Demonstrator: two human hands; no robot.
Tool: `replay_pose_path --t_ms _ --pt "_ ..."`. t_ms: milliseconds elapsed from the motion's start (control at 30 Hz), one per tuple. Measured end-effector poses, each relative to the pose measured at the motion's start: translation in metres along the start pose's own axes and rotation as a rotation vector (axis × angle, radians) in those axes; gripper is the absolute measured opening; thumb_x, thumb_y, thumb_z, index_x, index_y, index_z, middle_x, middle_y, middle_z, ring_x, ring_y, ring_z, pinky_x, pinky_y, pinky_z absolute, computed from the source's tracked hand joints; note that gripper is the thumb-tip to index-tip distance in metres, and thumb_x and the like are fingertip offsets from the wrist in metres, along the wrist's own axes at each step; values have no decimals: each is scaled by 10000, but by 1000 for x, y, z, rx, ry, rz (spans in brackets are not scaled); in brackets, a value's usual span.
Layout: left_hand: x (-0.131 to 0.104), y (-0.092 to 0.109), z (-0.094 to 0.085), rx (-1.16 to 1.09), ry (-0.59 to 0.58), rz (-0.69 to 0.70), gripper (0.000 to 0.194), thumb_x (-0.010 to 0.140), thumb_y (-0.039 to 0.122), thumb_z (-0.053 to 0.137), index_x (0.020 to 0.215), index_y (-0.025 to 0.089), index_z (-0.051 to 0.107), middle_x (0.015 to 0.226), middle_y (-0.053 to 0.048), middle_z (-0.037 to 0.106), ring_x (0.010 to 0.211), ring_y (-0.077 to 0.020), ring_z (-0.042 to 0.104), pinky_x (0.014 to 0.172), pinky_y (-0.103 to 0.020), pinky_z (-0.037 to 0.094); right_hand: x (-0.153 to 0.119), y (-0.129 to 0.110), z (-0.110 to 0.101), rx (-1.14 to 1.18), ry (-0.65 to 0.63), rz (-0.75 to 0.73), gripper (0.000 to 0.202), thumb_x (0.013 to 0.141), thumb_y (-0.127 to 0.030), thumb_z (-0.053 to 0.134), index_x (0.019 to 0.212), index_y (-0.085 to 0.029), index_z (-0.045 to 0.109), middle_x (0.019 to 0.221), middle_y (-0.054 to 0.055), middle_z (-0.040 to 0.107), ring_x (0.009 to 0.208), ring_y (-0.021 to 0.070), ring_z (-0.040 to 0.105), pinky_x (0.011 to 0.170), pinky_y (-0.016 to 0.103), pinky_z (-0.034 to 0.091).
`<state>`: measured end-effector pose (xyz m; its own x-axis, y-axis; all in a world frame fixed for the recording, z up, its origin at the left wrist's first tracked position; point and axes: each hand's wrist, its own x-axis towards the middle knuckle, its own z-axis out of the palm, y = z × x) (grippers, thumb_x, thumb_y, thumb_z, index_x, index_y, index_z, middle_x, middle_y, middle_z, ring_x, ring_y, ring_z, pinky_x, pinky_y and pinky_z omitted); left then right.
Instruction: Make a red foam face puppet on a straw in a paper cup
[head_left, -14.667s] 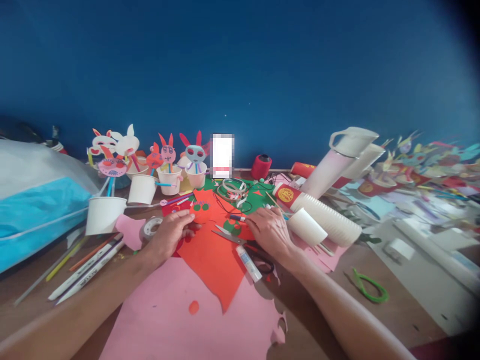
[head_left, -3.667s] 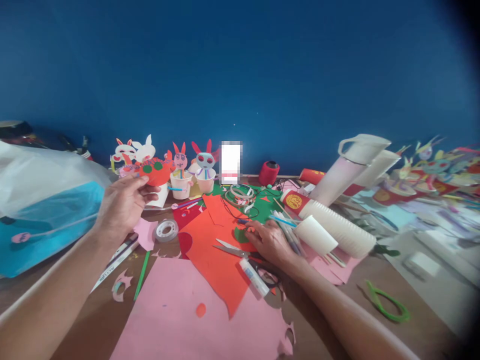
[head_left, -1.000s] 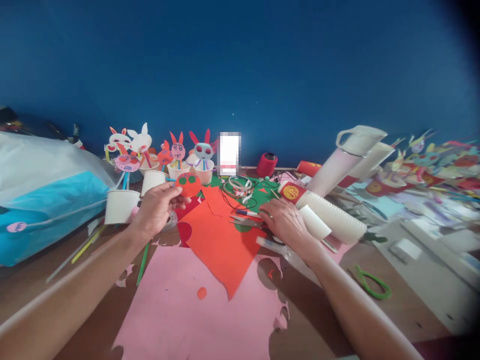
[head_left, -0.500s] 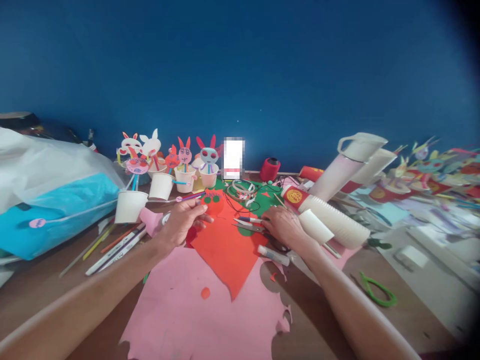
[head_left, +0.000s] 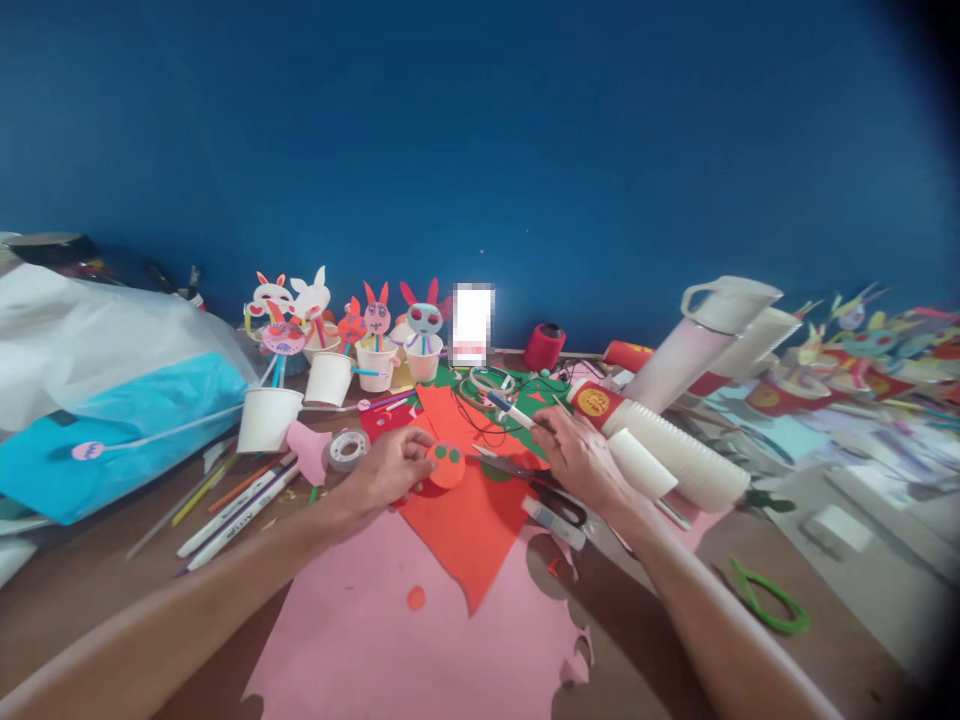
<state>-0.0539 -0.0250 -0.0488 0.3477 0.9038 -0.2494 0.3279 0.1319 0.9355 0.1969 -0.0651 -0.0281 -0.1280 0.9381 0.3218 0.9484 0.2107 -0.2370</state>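
My left hand (head_left: 386, 472) holds a round orange paper cut-out with two green dots (head_left: 448, 466) low over the orange paper sheet (head_left: 469, 520). My right hand (head_left: 576, 455) grips a white marker with a blue tip (head_left: 508, 409), lifted off the table and pointing up-left. Scissors (head_left: 536, 482) and a glue stick (head_left: 553, 522) lie just below the right hand. A big pink paper sheet (head_left: 420, 640) lies nearest me.
Paper cups with bunny figures (head_left: 379, 345) line the back. A tape roll (head_left: 346, 449), pens (head_left: 232, 505), and a blue-white bag (head_left: 105, 400) sit left. A stack of white cups (head_left: 675, 450), white jug (head_left: 694, 335), red thread spool (head_left: 545, 346) and green loop (head_left: 772, 597) are right.
My left hand brought the orange cut-out down and nearer to me over the orange sheet. My right hand picked the marker up off the table.
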Motion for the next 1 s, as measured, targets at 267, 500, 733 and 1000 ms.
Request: replay_pose_path --t_ms 267,500,733,1000 --pt "-5 -2 -20 592 -73 183 525 639 462 610 1072 195 482 539 41 512 470 -152 518 386 -229 275 -8 -22 3 458 148 109 179 891 -309 342 926 -194 474 733 5 550 630 130 512 599 227 380" --pt "-13 34 -34 531 38 316 465 726 506 527 1084 210 525 893 -28 613 706 -155 578 565 -235 420 -13 -43 11 683 -40 64 139 849 -280 430 904 -192 523 697 -25 537 567 95 456 527 202 341" --pt "-21 37 -16 445 -92 405 241 768 358 537 899 176 624 705 13 587 596 -100 503 531 -197 377 -16 -52 10 818 -122 100 121 799 -273 519 861 -186 575 663 -21 532 565 95 446 517 207 328" --pt "-24 31 -10 491 -271 333 248 804 363 474 702 157 568 555 53 437 518 -77 385 472 -189 278 -19 -55 18 1528 -91 172 269 737 -371 618 912 -175 555 671 -12 544 582 97 500 564 229 411"
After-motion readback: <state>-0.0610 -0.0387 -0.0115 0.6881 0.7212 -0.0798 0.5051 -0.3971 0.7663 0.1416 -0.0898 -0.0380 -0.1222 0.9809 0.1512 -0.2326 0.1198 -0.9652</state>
